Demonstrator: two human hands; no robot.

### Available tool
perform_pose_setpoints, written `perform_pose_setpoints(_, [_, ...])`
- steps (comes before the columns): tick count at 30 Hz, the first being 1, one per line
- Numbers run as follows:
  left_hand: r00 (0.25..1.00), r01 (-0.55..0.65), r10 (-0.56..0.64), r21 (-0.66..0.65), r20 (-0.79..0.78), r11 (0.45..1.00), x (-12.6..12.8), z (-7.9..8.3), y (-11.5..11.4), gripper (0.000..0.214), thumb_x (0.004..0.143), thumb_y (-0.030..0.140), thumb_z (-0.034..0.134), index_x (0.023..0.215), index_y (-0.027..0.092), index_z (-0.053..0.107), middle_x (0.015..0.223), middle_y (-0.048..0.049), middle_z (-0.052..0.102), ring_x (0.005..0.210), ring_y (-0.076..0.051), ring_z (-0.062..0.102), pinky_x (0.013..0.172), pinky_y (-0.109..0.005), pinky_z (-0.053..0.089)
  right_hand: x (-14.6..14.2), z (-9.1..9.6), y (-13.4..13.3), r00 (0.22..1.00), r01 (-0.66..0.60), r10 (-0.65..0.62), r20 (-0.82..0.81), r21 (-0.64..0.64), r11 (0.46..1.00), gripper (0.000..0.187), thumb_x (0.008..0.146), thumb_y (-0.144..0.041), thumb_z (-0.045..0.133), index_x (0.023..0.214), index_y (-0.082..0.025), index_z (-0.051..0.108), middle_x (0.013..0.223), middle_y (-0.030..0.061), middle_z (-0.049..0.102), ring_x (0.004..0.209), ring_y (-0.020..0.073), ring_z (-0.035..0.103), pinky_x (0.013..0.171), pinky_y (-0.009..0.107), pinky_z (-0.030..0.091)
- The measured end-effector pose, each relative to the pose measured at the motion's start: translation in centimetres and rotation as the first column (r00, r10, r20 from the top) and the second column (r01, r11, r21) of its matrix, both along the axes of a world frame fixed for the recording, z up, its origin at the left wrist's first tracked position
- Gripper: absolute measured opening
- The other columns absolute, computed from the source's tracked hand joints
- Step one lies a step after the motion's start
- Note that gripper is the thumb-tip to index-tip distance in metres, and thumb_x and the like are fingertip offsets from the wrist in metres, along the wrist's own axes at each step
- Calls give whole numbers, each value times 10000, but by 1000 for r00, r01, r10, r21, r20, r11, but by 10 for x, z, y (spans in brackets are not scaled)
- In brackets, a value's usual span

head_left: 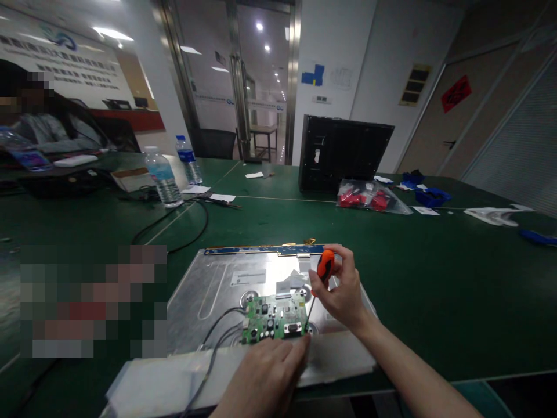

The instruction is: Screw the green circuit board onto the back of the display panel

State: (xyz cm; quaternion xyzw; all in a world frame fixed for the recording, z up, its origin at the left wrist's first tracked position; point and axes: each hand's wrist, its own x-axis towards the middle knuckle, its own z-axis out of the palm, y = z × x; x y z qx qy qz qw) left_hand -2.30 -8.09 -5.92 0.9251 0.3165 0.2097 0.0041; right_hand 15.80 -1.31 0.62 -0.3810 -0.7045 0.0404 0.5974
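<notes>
A silver metal panel (217, 284) lies face down on the green table, with a small green circuit board (272, 318) mounted near its front. My right hand (343, 290) is closed around an orange-handled screwdriver (325, 265), whose shaft runs down to the board's right front corner. My left hand (265, 377) rests at the panel's near edge with its fingertips touching beside the screwdriver tip; whether it holds anything is hidden. Grey cables (217, 334) leave the board's left side.
A black monitor back (343, 154) stands upright beyond, with a bag of red parts (369, 198) and blue items (429, 194) beside it. Two water bottles (163, 177) and black cables (183, 223) lie left. A person sits at far left. White foam (165, 383) lies under the panel.
</notes>
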Motion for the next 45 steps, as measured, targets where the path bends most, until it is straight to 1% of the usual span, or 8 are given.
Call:
perform_pose_setpoints(4, [1000,3,-3,-9,7,1000,-1,0,0,367,860,76,474,1220,136,516,844,-68,728,680,-225,686,584,-330,549,-1,-1,0,1000,-6,6,15,9,1000,333,854,-224,576,1139,-229,404,614,-109,473,410,71,473,385,147,401])
perform_pose_setpoints(12, [999,24,-23,-15,38,1000,-1,1,0,381,858,71,467,1229,149,503,870,-71,733,711,-221,695,611,-317,559,-2,0,-1,999,-39,38,18,10,999,348,846,-201,571,1143,-236,393,604,-118,462,395,63,466,373,133,383])
perform_pose_setpoints(25, [1000,11,-11,1,29,1000,-1,1,-1,432,820,39,447,1236,140,506,859,-82,731,694,-205,683,623,-298,553,-1,0,-2,999,-14,12,47,33,999,348,841,-194,568,1140,-233,395,591,-118,454,387,68,457,373,138,377])
perform_pose_setpoints(31, [999,9,-9,-8,46,1000,0,3,-2,375,869,82,450,1231,138,532,827,-83,725,680,-212,681,612,-300,555,-1,2,-5,998,-29,23,66,93,995,346,843,-174,557,1145,-237,400,587,-118,434,393,69,449,381,143,379])
perform_pose_setpoints(33, [998,7,-7,1,62,1000,0,4,-1,352,888,87,439,1221,141,541,826,-83,728,683,-209,686,616,-296,556,-2,2,-6,996,-22,11,83,125,992,336,851,-175,540,1154,-232,405,591,-109,447,395,72,444,388,153,387])
perform_pose_setpoints(38, [997,6,-7,16,76,1000,0,3,-1,309,927,109,417,1208,133,544,850,-93,738,707,-220,706,623,-311,568,-1,2,-11,986,39,-72,154,205,978,337,861,-190,522,1181,-217,420,645,-67,526,417,82,448,417,191,419])
perform_pose_setpoints(42, [996,-18,15,42,83,999,0,3,-2,282,945,118,402,1183,137,552,831,-87,739,683,-219,707,604,-302,562,-1,5,-13,976,75,-120,181,237,969,333,858,-196,524,1177,-223,432,720,-37,584,415,80,439,418,203,425])
perform_pose_setpoints(45, [997,-25,21,51,81,998,1,4,-2,278,967,129,374,1181,135,551,832,-84,738,679,-221,707,591,-308,560,0,6,-13,974,77,-126,189,249,965,311,859,-200,518,1160,-223,441,772,-12,621,428,86,462,432,211,447])
